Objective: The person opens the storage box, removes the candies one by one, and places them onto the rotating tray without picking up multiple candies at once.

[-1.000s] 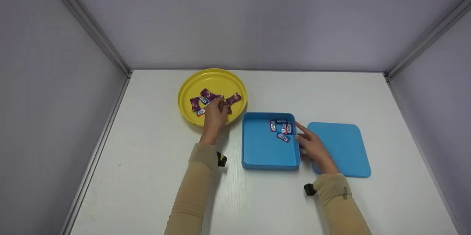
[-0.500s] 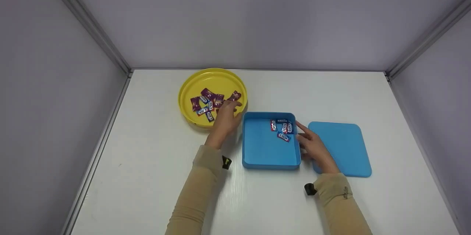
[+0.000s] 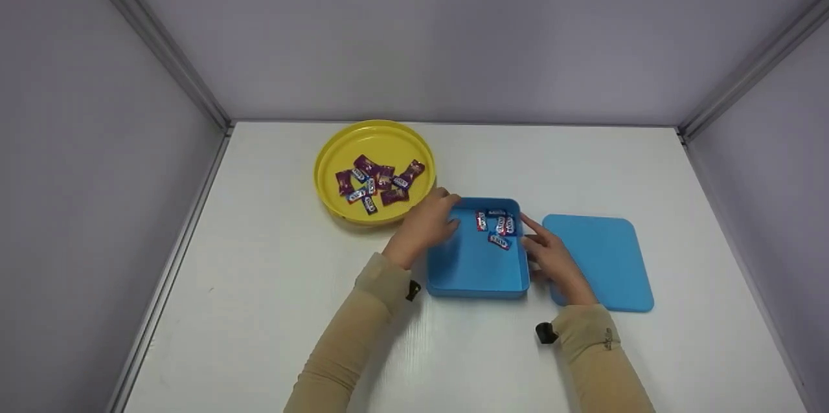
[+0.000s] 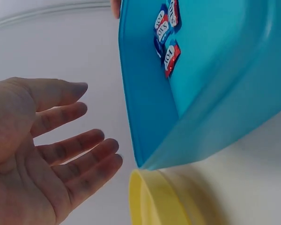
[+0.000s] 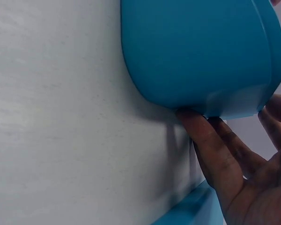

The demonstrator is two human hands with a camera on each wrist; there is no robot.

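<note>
Head view shows a blue box near the middle of the white tabletop, and every place below is given from that box. The left hand hovers over the box's left rim, at its far-left corner. In the left wrist view the left hand has its fingers spread and nearly straight, the palm bare, with nothing held; the box wall is just beside the fingertips, and whether they touch it I cannot tell. The right hand lies against the box's right wall. In the right wrist view its fingers are stretched out and press the outside of the blue wall near a rounded corner, not curled around anything.

Inside the box, at its far-right part, lies a small cluster of wrapped candies in red, white and blue wrappers; the left wrist view shows the same candies on the box floor. Left of the box and farther back, nearly touching its far-left corner, sits a round yellow plate with more wrapped candies, purple ones, gathered in its middle. Right of the box, just past the right hand, a flat blue lid lies on the tabletop. Both arms wear tan sleeves.
</note>
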